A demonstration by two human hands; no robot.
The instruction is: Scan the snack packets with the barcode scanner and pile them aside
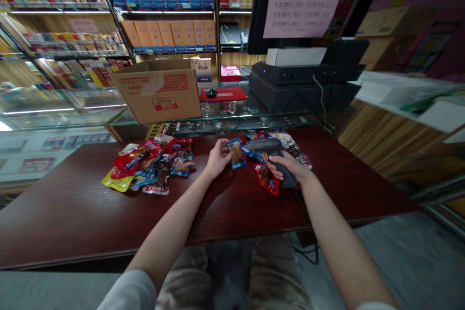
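Observation:
My left hand (pixel 218 157) is closed on a small blue snack packet (pixel 236 153), gripping its left edge and holding it upright just over the table. In my right hand (pixel 289 166) is a dark grey barcode scanner (pixel 267 145), its head aimed left toward the blue packet. A red snack packet (pixel 267 179) lies on the table just below the scanner, near my right fingers. Behind the scanner is a pile of mixed snack packets (pixel 288 142), partly hidden by it. Left of my left hand lies a larger heap of red, blue, yellow and clear packets (pixel 147 164).
The dark red wooden table (pixel 72 203) meets a glass counter at its back. On that counter stand an open cardboard box (pixel 160 94), a mouse (pixel 211 92) on a red mat, and a black cash drawer (pixel 301 89) under a monitor. The scanner's cable (pixel 304 206) hangs over the front edge.

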